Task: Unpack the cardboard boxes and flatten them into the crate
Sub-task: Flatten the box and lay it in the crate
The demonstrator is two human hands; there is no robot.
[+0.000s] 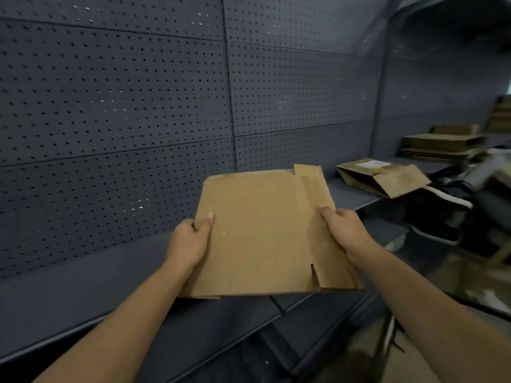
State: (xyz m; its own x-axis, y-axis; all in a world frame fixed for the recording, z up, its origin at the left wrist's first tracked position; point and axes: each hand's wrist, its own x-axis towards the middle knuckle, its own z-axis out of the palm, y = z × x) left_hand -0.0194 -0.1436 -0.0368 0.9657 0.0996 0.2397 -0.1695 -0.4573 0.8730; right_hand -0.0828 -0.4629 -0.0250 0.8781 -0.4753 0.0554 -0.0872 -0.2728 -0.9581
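Observation:
A flattened brown cardboard box is held flat in front of me above a dark grey shelf. My left hand grips its left edge, thumb on top and fingers underneath. My right hand grips its right edge the same way, beside a strip of brown tape. Farther right on the shelf lies another cardboard box with a white label, partly collapsed and with an open flap. No crate is in view.
A dark grey pegboard wall runs behind the shelf. A stack of flattened cardboard sits at the far right on the shelf. Dark shoes with white soles and other blurred items lie at the right edge.

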